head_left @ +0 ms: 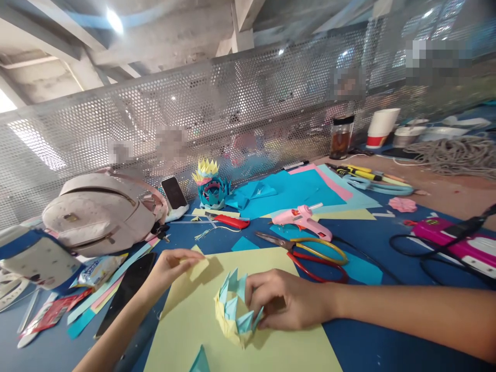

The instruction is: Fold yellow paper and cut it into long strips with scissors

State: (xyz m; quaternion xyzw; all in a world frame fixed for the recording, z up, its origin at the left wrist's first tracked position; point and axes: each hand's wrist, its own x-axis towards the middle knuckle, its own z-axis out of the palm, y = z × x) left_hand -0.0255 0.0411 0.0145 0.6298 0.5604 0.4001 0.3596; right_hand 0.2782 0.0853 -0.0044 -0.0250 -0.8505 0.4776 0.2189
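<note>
My right hand (289, 299) grips the right side of a ring of folded paper (228, 315), pale blue points above a pale yellow band. The ring rests on or just above a large pale yellow sheet (294, 341). Farther left, my left hand (174, 268) pinches a small yellow piece of paper (198, 267) between thumb and fingers. A folded blue paper piece (200, 360) lies at the sheet's near edge. Scissors (310, 253) with one red and one yellow handle lie beyond my right hand, and behind them sits a pink glue gun (304, 219).
A red utility knife (230, 222) lies beyond the sheet, near a stack of finished paper rings (213, 191). Blue paper sheets (287, 191) spread behind. At left are a pale backpack (101, 206) and a dark phone (126, 292); at right, a magenta power strip (453, 240) with black cords.
</note>
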